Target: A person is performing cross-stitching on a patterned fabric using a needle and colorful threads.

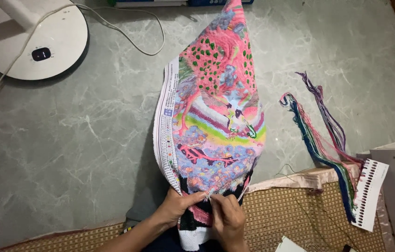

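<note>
Head view: the cross-stitch cloth point(213, 116) was pinched at its lower edge by the left hand point(178, 205), fingers closed, while the right hand point(227, 217) fingertips were closed just beside them, apparently on a needle. Soft, light, limp; best gripped at the edge.

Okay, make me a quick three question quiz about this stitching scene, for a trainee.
1. True or false: both hands touch the embroidery cloth.
2. Where do the loose thread skeins lie relative to the cloth? A. to its right B. to its left C. on top of it
3. What white round thing sits at top left?

Key:
1. True: the left hand grips its lower edge, and the right hand pinches beside it.
2. A
3. The fan base, on the floor.
</note>
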